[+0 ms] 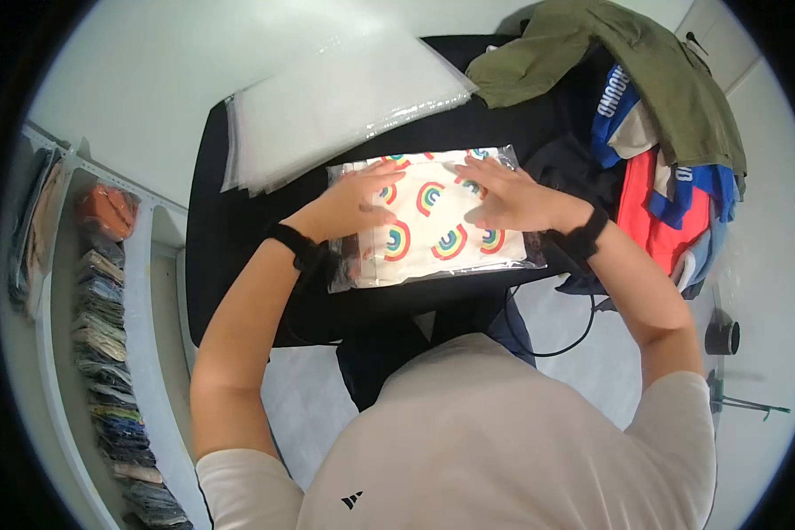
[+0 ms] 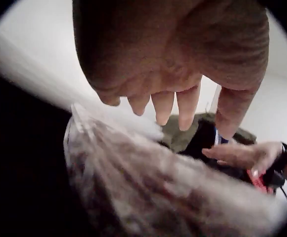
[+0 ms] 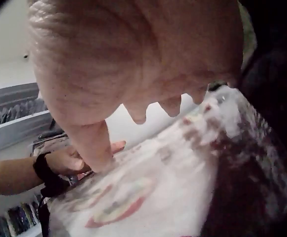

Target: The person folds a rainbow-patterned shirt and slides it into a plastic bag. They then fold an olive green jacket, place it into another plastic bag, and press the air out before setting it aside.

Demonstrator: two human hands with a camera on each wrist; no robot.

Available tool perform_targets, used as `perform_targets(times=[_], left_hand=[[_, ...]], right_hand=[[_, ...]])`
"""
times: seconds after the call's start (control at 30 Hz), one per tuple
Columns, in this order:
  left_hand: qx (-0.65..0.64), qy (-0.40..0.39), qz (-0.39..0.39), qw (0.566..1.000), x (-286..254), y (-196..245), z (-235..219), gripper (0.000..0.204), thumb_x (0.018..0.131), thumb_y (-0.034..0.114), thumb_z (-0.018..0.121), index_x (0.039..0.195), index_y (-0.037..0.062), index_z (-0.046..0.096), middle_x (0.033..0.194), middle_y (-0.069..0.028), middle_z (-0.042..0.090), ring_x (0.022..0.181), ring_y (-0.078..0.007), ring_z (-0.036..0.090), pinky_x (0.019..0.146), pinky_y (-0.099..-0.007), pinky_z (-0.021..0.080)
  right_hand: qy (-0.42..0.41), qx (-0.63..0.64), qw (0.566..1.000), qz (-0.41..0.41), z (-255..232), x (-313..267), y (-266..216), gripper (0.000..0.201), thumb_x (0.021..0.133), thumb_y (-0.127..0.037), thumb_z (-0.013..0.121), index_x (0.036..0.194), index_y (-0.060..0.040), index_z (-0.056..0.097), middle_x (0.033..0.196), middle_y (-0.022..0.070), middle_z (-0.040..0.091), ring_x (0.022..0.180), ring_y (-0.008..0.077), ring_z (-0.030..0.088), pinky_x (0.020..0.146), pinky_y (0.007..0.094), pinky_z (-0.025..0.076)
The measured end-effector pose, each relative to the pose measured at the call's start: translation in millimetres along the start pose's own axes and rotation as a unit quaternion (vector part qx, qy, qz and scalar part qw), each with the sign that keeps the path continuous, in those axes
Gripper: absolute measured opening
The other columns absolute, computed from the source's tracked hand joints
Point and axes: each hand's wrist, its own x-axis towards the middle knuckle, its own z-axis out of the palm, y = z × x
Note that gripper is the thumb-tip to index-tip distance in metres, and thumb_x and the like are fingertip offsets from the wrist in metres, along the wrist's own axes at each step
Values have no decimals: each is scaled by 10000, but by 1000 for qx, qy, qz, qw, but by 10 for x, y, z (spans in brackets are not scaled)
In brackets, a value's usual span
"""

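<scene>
A folded white cloth with a rainbow print (image 1: 430, 228) lies flat in a clear plastic bag (image 1: 343, 272) on the black table. My left hand (image 1: 349, 205) is over its left part, fingers straight and spread. On the other side, my right hand (image 1: 526, 205) reaches over the upper right part, its fingers also extended. In the right wrist view, the thumb (image 3: 98, 148) comes down right at the printed surface. The left wrist view shows the left palm (image 2: 173, 54) above the crinkled plastic, with nothing gripped.
A stack of large clear plastic bags (image 1: 344, 106) covers the table's back left. Olive trousers (image 1: 671, 88) and red and blue garments (image 1: 662, 208) are heaped at the right. Shelves with several packed garments (image 1: 106, 353) stand at the left. A dark cable (image 1: 561, 353) loops below the table's front edge.
</scene>
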Motion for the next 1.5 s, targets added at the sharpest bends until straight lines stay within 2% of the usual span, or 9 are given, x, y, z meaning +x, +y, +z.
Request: perform_targets(times=[0.27,0.5,0.6,0.67,0.9,1.0,1.17,1.27,1.5], left_hand=[[173,74,138,972,-654,490,179,363,765,117,688,1113,45,612,1227,-141,564,1177,-306,496,1016,-395,378],[90,100,59,989,-833,155,429,409,768,147,686,1151,50,581,1268,-146,527,1204,-278,472,977,-357,397],[150,329,-97,927,-781,1,406,498,779,273,702,1155,-18,555,1134,-187,583,1047,-281,566,858,-357,455],[16,361,-275,891,-715,-96,349,578,767,329,718,1145,-68,538,949,-178,624,812,-257,613,725,-339,489],[-416,265,-334,803,-485,-12,259,385,769,282,732,912,-53,609,706,-22,578,567,-95,510,499,-231,411],[-388,224,-292,845,-445,58,258,241,786,211,710,804,-9,613,694,-17,575,536,-84,477,477,-225,376],[-348,302,-264,848,-590,131,389,171,786,153,691,799,-3,621,689,-14,570,542,-82,476,470,-231,358],[-310,347,-275,841,-994,223,367,149,786,133,675,787,-3,615,704,-17,570,615,-94,507,535,-233,390],[-424,462,-290,723,-2134,125,541,97,842,96,612,817,33,542,674,2,523,537,-72,467,474,-213,364]], right_hand=[[135,-127,978,-97,341,-663,-577,626,769,-293,694,1326,-165,441,1431,105,353,1321,312,326,1051,541,266],[147,-77,986,-27,685,-716,-493,604,828,-336,639,1373,-224,405,1470,106,297,1368,323,249,1064,571,210],[141,-71,987,-21,683,-712,-490,598,837,-338,631,1378,-235,401,1480,98,282,1375,319,232,1071,568,194],[137,-68,988,-20,690,-709,-482,600,835,-332,633,1379,-233,400,1483,95,280,1379,319,222,1076,565,182],[134,-61,989,-21,665,-715,-474,609,830,-334,639,1380,-230,400,1486,98,273,1381,325,213,1073,573,177],[111,-39,993,-21,605,-729,-475,624,831,-325,637,1391,-226,381,1494,129,249,1394,342,177,1062,609,162],[92,227,954,-175,200,-502,-232,580,850,-233,630,1363,-89,403,1380,197,403,1252,347,418,1017,424,351],[67,283,957,-21,-279,-355,-399,411,910,-191,576,1264,3,495,1279,148,523,1165,225,502,1000,302,371],[48,771,613,168,5,1093,-139,423,925,-223,554,1245,22,428,1176,168,515,1011,255,578,843,314,490]])
